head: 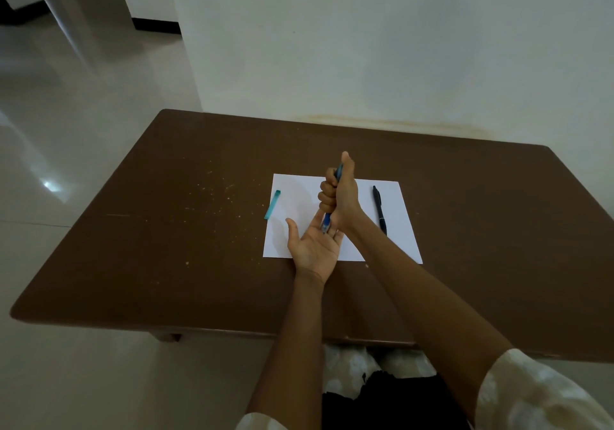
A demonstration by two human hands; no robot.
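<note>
A teal strip [272, 204] lies across the left edge of a white paper [395, 240] on the brown table [166, 230]. The left hand [314, 245] lies palm up over the sheet, fingers straight. The blue pen [327, 222] stands steeply, its lower end against those fingers and its barrel wrapped in the fist of the right hand [340, 193], thumb at its top. A black pen [379, 209] lies on the paper to the right.

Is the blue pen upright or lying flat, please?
Roughly upright: the right hand grips the blue pen, its lower end touching the open left hand.
</note>
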